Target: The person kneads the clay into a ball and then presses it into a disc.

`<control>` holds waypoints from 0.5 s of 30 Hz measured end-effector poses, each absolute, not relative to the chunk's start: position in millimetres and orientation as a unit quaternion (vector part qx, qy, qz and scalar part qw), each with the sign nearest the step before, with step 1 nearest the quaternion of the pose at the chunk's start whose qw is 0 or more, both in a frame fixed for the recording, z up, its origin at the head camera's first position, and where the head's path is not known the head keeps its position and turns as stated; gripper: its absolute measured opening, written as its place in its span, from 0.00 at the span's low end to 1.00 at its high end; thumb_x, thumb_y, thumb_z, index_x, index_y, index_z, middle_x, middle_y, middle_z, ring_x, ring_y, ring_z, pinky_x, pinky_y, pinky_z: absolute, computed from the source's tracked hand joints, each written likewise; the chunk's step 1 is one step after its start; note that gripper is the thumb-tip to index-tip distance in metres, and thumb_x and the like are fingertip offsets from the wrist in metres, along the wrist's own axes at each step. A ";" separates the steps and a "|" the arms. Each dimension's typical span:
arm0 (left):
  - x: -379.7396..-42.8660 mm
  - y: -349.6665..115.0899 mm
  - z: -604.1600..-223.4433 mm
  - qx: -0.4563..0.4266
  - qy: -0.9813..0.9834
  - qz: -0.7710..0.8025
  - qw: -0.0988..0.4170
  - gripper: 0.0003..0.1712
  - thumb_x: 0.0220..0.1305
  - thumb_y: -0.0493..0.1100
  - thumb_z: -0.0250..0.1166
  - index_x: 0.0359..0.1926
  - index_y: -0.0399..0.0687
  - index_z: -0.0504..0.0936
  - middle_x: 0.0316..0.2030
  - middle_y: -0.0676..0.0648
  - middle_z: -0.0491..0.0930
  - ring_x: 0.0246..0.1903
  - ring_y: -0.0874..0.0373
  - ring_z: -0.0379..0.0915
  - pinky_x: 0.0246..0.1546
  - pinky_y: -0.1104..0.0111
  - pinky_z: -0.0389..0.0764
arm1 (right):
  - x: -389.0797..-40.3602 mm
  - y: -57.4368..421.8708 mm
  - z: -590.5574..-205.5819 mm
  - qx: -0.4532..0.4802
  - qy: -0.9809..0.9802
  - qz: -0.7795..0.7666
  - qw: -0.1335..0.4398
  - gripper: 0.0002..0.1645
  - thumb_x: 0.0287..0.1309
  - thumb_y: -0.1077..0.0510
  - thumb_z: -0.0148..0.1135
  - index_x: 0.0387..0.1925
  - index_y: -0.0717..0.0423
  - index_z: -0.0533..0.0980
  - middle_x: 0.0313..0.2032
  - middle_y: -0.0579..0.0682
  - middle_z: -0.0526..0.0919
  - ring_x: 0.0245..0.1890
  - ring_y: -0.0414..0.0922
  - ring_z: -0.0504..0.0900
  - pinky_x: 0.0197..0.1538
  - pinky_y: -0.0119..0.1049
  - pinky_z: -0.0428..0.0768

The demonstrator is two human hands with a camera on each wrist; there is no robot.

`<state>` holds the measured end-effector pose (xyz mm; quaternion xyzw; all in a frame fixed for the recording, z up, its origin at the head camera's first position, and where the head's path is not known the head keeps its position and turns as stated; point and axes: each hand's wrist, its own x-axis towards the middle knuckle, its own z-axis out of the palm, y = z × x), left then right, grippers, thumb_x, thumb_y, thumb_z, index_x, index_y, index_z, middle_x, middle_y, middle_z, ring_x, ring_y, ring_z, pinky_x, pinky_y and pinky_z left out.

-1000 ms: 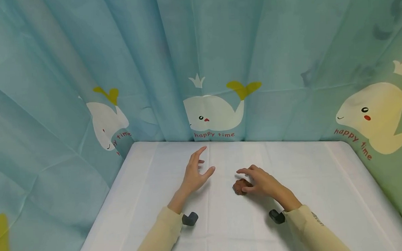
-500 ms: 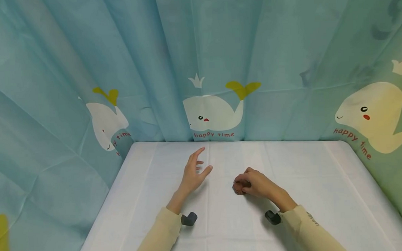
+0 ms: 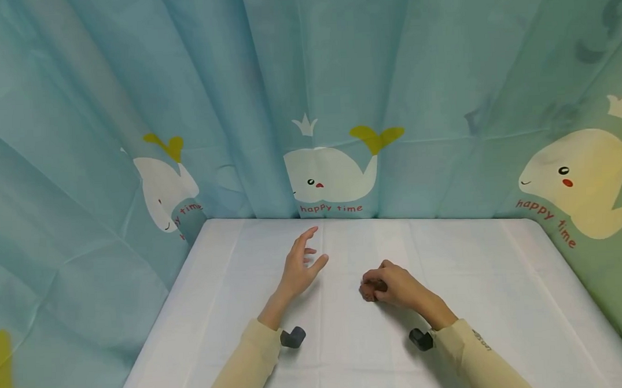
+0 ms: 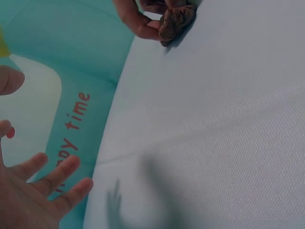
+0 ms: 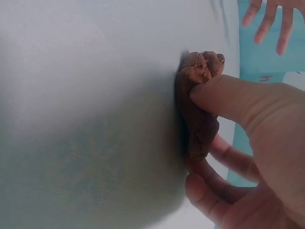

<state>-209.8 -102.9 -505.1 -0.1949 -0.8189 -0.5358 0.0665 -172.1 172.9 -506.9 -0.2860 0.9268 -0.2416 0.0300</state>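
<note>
A lumpy reddish-brown piece of clay (image 3: 367, 294) rests on the white table, right of the head view's middle. My right hand (image 3: 400, 285) grips it, fingers curled over its far side. Seen from the right wrist, my thumb presses into the cracked lump of clay (image 5: 196, 126), and fingertips touch its other edge. To the left, my left hand (image 3: 295, 274) hovers above the table with spread, relaxed fingers, holding nothing. The left wrist view shows that left hand (image 4: 28, 200) apart from the clay (image 4: 176, 21).
A white cloth covers the table (image 3: 449, 251). Behind and beside it hangs a blue-green curtain (image 3: 331, 60) printed with whales. Dark wrist mounts (image 3: 294, 337) stick out inward from both cream sleeves (image 3: 248, 364).
My right hand's fingers have come down and closed round the clay, and the right forearm has shifted slightly left. My left hand is nearly unchanged.
</note>
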 end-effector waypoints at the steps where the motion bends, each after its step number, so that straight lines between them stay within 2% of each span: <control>1: -209.6 -103.2 -505.2 -0.194 -0.819 -0.537 0.066 0.39 0.69 0.44 0.67 0.77 0.56 0.63 0.68 0.36 0.67 0.53 0.33 0.77 0.51 0.41 0.79 | -172.1 172.9 -507.0 -0.283 0.927 -0.243 0.031 0.16 0.57 0.67 0.71 0.46 0.51 0.85 0.39 0.44 0.81 0.38 0.43 0.75 0.43 0.44 0.79; 5: -208.6 -104.2 -505.1 -0.190 -0.817 -0.540 0.065 0.39 0.68 0.42 0.67 0.77 0.56 0.64 0.68 0.36 0.69 0.53 0.33 0.77 0.52 0.42 0.80 | -173.0 173.3 -506.9 -0.296 0.920 -0.255 0.030 0.15 0.57 0.69 0.71 0.46 0.54 0.85 0.45 0.50 0.80 0.45 0.49 0.81 0.49 0.49 0.81; 8: -208.2 -104.6 -504.0 -0.191 -0.817 -0.541 0.059 0.39 0.68 0.41 0.67 0.77 0.56 0.63 0.67 0.37 0.70 0.53 0.34 0.78 0.52 0.43 0.80 | -174.2 175.1 -506.1 -0.311 0.912 -0.265 0.040 0.16 0.56 0.69 0.73 0.46 0.56 0.84 0.48 0.51 0.81 0.48 0.50 0.82 0.52 0.50 0.81; 13: -208.0 -105.9 -501.7 -0.195 -0.814 -0.543 0.065 0.39 0.68 0.40 0.67 0.76 0.53 0.64 0.66 0.35 0.72 0.51 0.32 0.79 0.51 0.41 0.79 | -175.6 179.4 -506.1 -0.326 0.906 -0.264 0.053 0.23 0.53 0.65 0.78 0.52 0.56 0.83 0.49 0.50 0.83 0.50 0.51 0.82 0.54 0.50 0.80; 15: -207.8 -106.7 -501.2 -0.196 -0.814 -0.543 0.068 0.38 0.68 0.40 0.67 0.76 0.53 0.64 0.65 0.35 0.73 0.49 0.33 0.79 0.50 0.40 0.79 | -176.3 180.2 -507.1 -0.333 0.905 -0.263 0.045 0.23 0.53 0.65 0.78 0.52 0.56 0.84 0.48 0.50 0.84 0.50 0.51 0.83 0.53 0.50 0.81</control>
